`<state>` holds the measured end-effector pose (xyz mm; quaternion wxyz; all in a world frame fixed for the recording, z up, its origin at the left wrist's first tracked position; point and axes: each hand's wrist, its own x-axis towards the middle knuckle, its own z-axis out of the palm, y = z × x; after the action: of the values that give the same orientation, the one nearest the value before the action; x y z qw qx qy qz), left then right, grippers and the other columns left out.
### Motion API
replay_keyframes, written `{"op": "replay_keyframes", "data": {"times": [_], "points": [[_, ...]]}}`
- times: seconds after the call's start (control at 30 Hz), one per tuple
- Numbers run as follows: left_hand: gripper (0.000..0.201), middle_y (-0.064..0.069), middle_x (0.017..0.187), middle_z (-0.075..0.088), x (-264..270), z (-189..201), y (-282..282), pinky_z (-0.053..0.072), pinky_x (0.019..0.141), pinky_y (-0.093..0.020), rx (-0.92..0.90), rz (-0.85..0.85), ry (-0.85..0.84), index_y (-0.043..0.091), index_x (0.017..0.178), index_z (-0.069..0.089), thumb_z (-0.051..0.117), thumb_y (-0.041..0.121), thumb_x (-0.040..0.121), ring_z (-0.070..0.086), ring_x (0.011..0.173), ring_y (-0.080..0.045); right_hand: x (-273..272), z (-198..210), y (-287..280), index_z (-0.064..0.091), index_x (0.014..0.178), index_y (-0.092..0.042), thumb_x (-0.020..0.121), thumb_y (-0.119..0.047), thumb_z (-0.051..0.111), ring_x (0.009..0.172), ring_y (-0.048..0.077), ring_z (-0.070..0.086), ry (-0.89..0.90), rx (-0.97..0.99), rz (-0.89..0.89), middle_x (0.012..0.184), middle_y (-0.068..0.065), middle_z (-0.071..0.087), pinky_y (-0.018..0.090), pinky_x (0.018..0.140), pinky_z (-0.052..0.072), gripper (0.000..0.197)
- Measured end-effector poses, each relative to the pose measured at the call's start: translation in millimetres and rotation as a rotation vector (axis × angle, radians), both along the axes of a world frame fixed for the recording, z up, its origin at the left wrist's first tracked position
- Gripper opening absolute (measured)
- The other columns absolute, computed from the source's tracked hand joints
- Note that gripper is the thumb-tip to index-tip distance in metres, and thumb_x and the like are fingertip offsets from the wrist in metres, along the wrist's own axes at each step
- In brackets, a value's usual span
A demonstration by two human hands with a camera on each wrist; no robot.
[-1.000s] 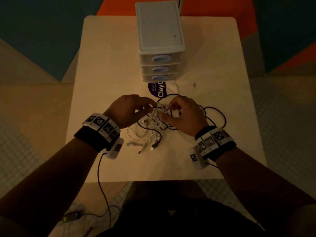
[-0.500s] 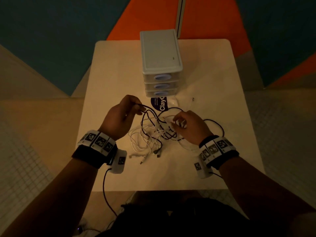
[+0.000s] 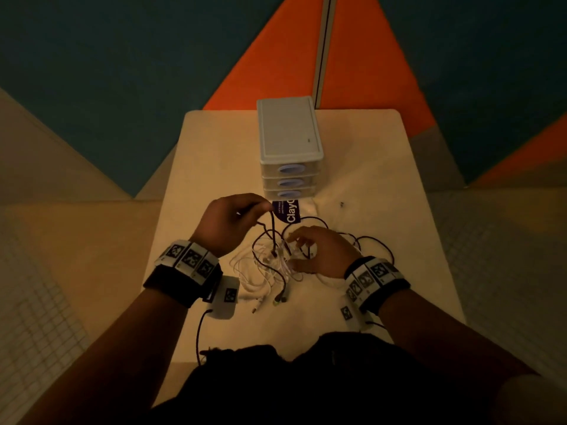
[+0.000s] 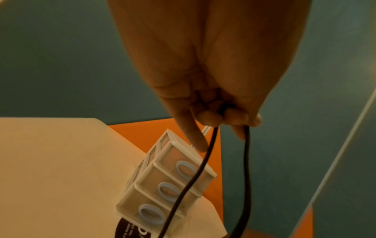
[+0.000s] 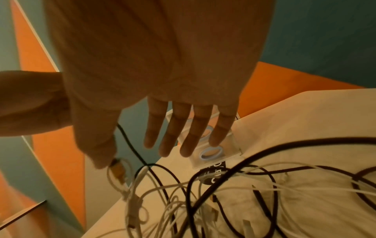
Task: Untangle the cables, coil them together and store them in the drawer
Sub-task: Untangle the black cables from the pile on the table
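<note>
While the left hand (image 3: 228, 223) pinches a black cable (image 4: 189, 185), the right hand (image 3: 319, 253) spreads above the tangle (image 3: 270, 268).

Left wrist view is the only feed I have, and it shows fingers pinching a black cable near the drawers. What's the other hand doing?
Observer: The right hand is open, fingers spread above the tangle, gripping nothing I can see.
Operator: Is the tangle only black cable?
Observer: No, white cables are knotted in with the black cable on the table.
Operator: Where do the loose ends lie?
Observer: Several plugs lie at the near side of the heap, toward the person.
</note>
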<state>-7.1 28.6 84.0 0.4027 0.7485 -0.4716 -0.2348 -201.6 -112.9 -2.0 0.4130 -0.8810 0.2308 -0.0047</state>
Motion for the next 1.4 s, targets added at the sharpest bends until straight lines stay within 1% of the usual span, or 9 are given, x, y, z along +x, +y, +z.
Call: {"op": "replay_keyframes", "data": {"times": [0.1, 0.3, 0.43, 0.6, 0.7, 0.8, 1.03, 1.2, 1.4], "points": [[0.016, 0.013, 0.079, 0.074, 1.0, 6.5, -2.1, 0.059, 0.073, -0.025, -0.131, 0.050, 0.263, 0.017, 0.101, 0.075, 0.059, 0.019, 0.098, 0.069, 0.074, -0.008, 3.6, -0.3, 2.2, 0.052, 0.133, -0.046, 0.075, -0.061, 0.078, 0.106, 0.006, 0.059, 0.003, 0.066, 0.067, 0.119, -0.014, 0.062, 0.030, 0.091, 0.052, 0.065], [0.018, -0.001, 0.074, 0.072, 3.3, 15.1, -8.3, 0.059, 0.071, -0.029, -0.222, 0.024, 0.451, 0.015, 0.105, 0.069, 0.053, 0.011, 0.099, 0.069, 0.070, -0.014, 26.9, 4.7, 2.5, 0.064, 0.122, -0.030, 0.102, -0.035, 0.056, 0.104, 0.009, 0.065, -0.173, 0.130, -0.097, 0.116, -0.009, 0.069, 0.029, 0.091, 0.053, 0.022], [0.008, -0.005, 0.075, 0.067, 22.9, 4.0, -3.2, 0.059, 0.079, -0.045, -0.172, 0.045, 0.333, 0.016, 0.103, 0.066, 0.066, 0.014, 0.095, 0.069, 0.070, -0.020, 22.0, 25.8, -17.8, 0.064, 0.113, -0.025, 0.104, -0.032, 0.054, 0.094, 0.002, 0.067, -0.274, 0.249, -0.236, 0.102, -0.010, 0.073, 0.022, 0.086, 0.052, 0.016], [0.011, -0.001, 0.084, 0.071, 35.1, -18.0, -3.3, 0.061, 0.078, -0.038, -0.038, 0.129, 0.130, 0.020, 0.106, 0.069, 0.061, 0.023, 0.099, 0.070, 0.077, -0.017, 18.3, 58.0, -42.1, 0.069, 0.104, -0.026, 0.103, -0.036, 0.057, 0.092, 0.018, 0.069, -0.360, 0.115, -0.239, 0.100, -0.005, 0.074, 0.045, 0.082, 0.056, 0.015], [0.021, 0.003, 0.096, 0.074, 34.0, -30.3, -10.2, 0.060, 0.078, -0.032, -0.027, 0.183, 0.166, 0.018, 0.109, 0.071, 0.053, 0.027, 0.104, 0.070, 0.085, -0.012, 28.5, 76.2, -42.9, 0.070, 0.105, -0.024, 0.101, -0.041, 0.058, 0.092, 0.015, 0.068, -0.379, 0.125, -0.200, 0.100, -0.005, 0.074, 0.036, 0.080, 0.055, 0.021], [0.031, -0.001, 0.095, 0.076, 31.2, -32.6, -17.2, 0.060, 0.071, -0.035, -0.026, 0.294, 0.362, 0.012, 0.108, 0.069, 0.043, 0.029, 0.107, 0.073, 0.080, -0.020, 36.6, 78.0, -39.9, 0.071, 0.110, -0.024, 0.093, -0.036, 0.071, 0.081, 0.000, 0.064, -0.289, 0.174, -0.185, 0.092, -0.010, 0.072, 0.015, 0.073, 0.049, 0.021], [0.045, -0.015, 0.089, 0.075, 39.7, -29.5, -15.1, 0.060, 0.065, -0.037, -0.133, 0.472, 0.684, 0.004, 0.113, 0.062, 0.033, 0.038, 0.109, 0.074, 0.070, -0.029, 7.6, 37.2, -26.1, 0.046, 0.138, -0.040, 0.090, -0.040, 0.072, 0.069, 0.005, 0.061, 0.059, 0.196, -0.088, 0.077, -0.004, 0.061, 0.026, 0.072, 0.052, 0.055], [0.042, -0.015, 0.081, 0.073, 40.1, -26.5, -9.3, 0.059, 0.067, -0.037, -0.204, 0.502, 0.862, 0.008, 0.102, 0.062, 0.034, 0.040, 0.108, 0.073, 0.075, -0.034, -22.9, -5.3, -19.2, 0.069, 0.115, -0.030, 0.092, -0.044, 0.067, 0.097, 0.018, 0.068, 0.290, 0.064, -0.026, 0.106, -0.003, 0.072, 0.041, 0.087, 0.056, 0.027], [0.040, -0.016, 0.080, 0.072, 38.5, -20.8, -6.8, 0.059, 0.069, -0.039, -0.197, 0.397, 0.881, 0.010, 0.097, 0.059, 0.033, 0.038, 0.109, 0.072, 0.078, -0.039, -24.4, 2.2, -7.3, 0.078, 0.089, -0.024, 0.079, -0.089, 0.041, 0.080, 0.016, 0.067, 0.426, 0.061, 0.024, 0.088, 0.003, 0.073, 0.035, 0.078, 0.054, 0.075]]}}
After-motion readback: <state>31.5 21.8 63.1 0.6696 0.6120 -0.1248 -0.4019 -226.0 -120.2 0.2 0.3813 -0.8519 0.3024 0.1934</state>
